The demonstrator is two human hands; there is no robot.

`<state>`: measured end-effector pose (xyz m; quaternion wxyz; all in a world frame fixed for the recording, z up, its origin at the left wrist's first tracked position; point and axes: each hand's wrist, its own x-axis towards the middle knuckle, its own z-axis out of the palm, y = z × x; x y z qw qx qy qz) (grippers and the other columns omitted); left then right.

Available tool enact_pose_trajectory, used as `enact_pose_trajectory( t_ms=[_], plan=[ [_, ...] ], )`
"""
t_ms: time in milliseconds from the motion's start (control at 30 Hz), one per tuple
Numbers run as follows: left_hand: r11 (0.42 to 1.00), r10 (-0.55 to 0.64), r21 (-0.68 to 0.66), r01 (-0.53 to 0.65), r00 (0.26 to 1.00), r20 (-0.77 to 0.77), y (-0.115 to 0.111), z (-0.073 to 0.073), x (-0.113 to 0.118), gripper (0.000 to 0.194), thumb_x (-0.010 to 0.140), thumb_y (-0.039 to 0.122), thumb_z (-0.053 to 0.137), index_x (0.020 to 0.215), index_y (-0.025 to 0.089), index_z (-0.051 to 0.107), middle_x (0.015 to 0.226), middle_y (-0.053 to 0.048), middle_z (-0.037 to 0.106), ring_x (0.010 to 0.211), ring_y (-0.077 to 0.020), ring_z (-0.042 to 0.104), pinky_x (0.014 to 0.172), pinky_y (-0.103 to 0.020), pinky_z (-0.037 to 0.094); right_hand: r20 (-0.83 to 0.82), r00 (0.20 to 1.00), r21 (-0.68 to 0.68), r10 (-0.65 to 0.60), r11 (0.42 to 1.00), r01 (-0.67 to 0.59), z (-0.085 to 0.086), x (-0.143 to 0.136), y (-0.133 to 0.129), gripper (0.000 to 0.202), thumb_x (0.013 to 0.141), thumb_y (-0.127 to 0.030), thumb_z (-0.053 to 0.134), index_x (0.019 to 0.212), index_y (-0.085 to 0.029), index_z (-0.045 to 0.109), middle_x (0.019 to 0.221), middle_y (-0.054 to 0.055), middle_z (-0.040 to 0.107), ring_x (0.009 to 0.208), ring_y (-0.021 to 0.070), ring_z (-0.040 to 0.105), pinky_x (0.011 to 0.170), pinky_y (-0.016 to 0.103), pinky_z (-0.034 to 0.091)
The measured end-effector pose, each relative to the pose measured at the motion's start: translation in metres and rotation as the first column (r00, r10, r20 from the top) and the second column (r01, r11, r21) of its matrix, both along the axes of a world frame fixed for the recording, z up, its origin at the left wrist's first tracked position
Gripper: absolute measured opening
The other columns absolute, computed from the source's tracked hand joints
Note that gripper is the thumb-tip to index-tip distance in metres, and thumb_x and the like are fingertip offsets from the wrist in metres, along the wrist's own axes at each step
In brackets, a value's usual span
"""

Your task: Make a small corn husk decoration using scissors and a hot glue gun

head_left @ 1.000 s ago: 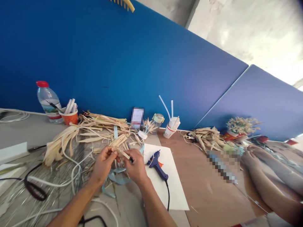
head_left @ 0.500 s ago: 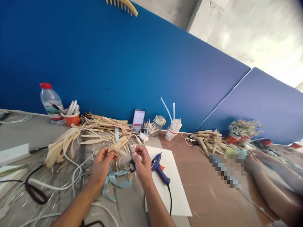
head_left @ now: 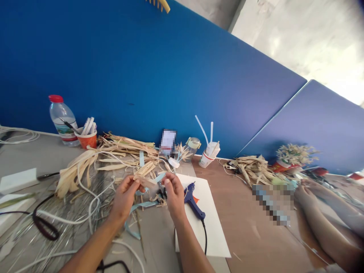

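My left hand (head_left: 125, 195) pinches a short strip of dried corn husk (head_left: 146, 181), held out flat toward the right. My right hand (head_left: 174, 193) is closed at the fingertips on the raised end of a light blue ribbon (head_left: 161, 177); the rest of that ribbon trails down to the table between my forearms. Just left of the right hand, dark-handled scissors (head_left: 161, 192) lie partly covered by the ribbon and scraps. A blue glue gun (head_left: 195, 203) rests on a white sheet (head_left: 214, 227) beside my right wrist.
Husk bundles (head_left: 127, 146), white cables (head_left: 93, 204) and thin wires spread across the left. Along the blue partition (head_left: 142, 68) stand a bottle (head_left: 64, 121), an orange cup (head_left: 87, 141), a phone (head_left: 168, 142), a jar (head_left: 193, 146) and a white cup (head_left: 207, 158). Another person's arms (head_left: 318, 216) are at right.
My right hand has picked up the light blue ribbon and lifted its end toward the husk strip. My left hand keeps its pinch on the strip, which now lies flatter.
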<state>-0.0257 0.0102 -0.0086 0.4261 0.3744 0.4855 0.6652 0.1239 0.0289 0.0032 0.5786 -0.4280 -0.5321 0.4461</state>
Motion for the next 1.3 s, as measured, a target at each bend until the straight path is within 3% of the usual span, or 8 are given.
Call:
enact_pose_trajectory(
  t_ms=[100, 167, 300, 433, 633, 833, 1033, 1300],
  plan=[
    [0.996, -0.083, -0.016, 0.083, 0.996, -0.017, -0.001, -0.003, 0.001, 0.020, 0.076, 0.037, 0.059, 0.073, 0.018, 0.059, 0.059, 0.002, 0.059, 0.057, -0.0136, 0.054, 0.058, -0.024, 0.042, 0.000, 0.973, 0.022, 0.232, 0.972, -0.232, -0.001, -0.003, -0.005, 0.045, 0.076, -0.041, 0.061, 0.116, -0.019, 0.056, 0.101, 0.007, 0.061, 0.091, 0.0211, 0.058, 0.078, 0.033, 0.046],
    [0.993, -0.110, -0.040, 0.109, 0.994, -0.023, -0.001, -0.005, 0.002, 0.020, 0.076, 0.037, 0.060, 0.073, 0.018, 0.059, 0.061, 0.002, 0.059, 0.058, -0.0134, 0.054, 0.057, -0.024, 0.042, 0.061, 0.959, 0.022, 0.276, 0.960, -0.278, -0.001, -0.006, -0.007, 0.047, 0.071, -0.036, 0.066, 0.114, -0.019, 0.058, 0.101, 0.007, 0.062, 0.091, 0.0213, 0.057, 0.075, 0.031, 0.046],
    [0.980, -0.187, -0.077, 0.182, 0.980, -0.064, -0.001, -0.003, 0.003, 0.023, 0.075, 0.038, 0.060, 0.066, 0.017, 0.058, 0.056, 0.002, 0.057, 0.056, -0.0133, 0.052, 0.056, -0.024, 0.041, 0.056, 0.978, -0.079, 0.200, 0.978, -0.195, -0.004, -0.010, -0.005, 0.019, 0.075, -0.034, 0.062, 0.079, -0.016, 0.067, 0.065, 0.000, 0.059, 0.060, 0.0135, 0.051, 0.058, 0.025, 0.041],
    [0.954, -0.296, -0.081, 0.289, 0.951, -0.090, -0.003, -0.001, 0.005, 0.026, 0.076, 0.040, 0.059, 0.063, 0.017, 0.059, 0.057, 0.001, 0.057, 0.058, -0.0140, 0.053, 0.058, -0.025, 0.042, -0.161, 0.968, -0.190, 0.192, 0.957, -0.221, -0.009, -0.012, 0.000, 0.034, 0.078, -0.047, 0.056, 0.067, -0.015, 0.063, 0.049, -0.003, 0.050, 0.045, 0.0102, 0.042, 0.046, 0.023, 0.034],
    [0.934, -0.356, -0.050, 0.354, 0.934, -0.017, -0.002, -0.005, 0.005, 0.028, 0.077, 0.042, 0.057, 0.067, 0.017, 0.062, 0.063, -0.001, 0.058, 0.059, -0.0153, 0.054, 0.060, -0.028, 0.044, -0.244, 0.962, -0.227, 0.123, 0.957, -0.180, -0.009, -0.016, 0.000, 0.044, 0.080, -0.054, 0.049, 0.068, -0.015, 0.066, 0.050, 0.002, 0.056, 0.048, 0.0149, 0.050, 0.046, 0.025, 0.039],
    [0.942, -0.332, -0.084, 0.324, 0.936, -0.118, -0.001, -0.005, 0.003, 0.027, 0.076, 0.042, 0.060, 0.068, 0.017, 0.065, 0.060, -0.001, 0.059, 0.060, -0.0160, 0.053, 0.060, -0.026, 0.042, -0.222, 0.974, -0.211, 0.044, 0.973, -0.092, -0.007, -0.011, 0.001, 0.024, 0.070, -0.037, 0.064, 0.080, -0.016, 0.070, 0.069, 0.002, 0.065, 0.062, 0.0154, 0.055, 0.059, 0.026, 0.045],
    [0.948, -0.295, -0.089, 0.306, 0.949, 0.114, 0.001, -0.015, 0.002, 0.039, 0.075, 0.054, 0.056, 0.072, 0.017, 0.068, 0.065, -0.005, 0.063, 0.062, -0.0190, 0.056, 0.062, -0.031, 0.046, -0.129, 0.989, -0.218, 0.075, 0.971, -0.102, -0.004, -0.008, 0.001, 0.017, 0.071, -0.030, 0.061, 0.076, -0.017, 0.070, 0.066, 0.000, 0.063, 0.060, 0.0137, 0.053, 0.060, 0.025, 0.043],
    [0.917, -0.369, -0.172, 0.360, 0.929, -0.027, -0.002, 0.006, 0.007, 0.027, 0.065, 0.043, 0.069, 0.071, 0.017, 0.065, 0.060, 0.001, 0.060, 0.057, -0.0157, 0.054, 0.057, -0.026, 0.044, -0.094, 0.985, -0.190, 0.142, 0.969, -0.158, -0.004, -0.008, 0.000, 0.016, 0.070, -0.030, 0.061, 0.071, -0.016, 0.069, 0.058, -0.001, 0.059, 0.052, 0.0116, 0.047, 0.052, 0.023, 0.038]
  ],
)
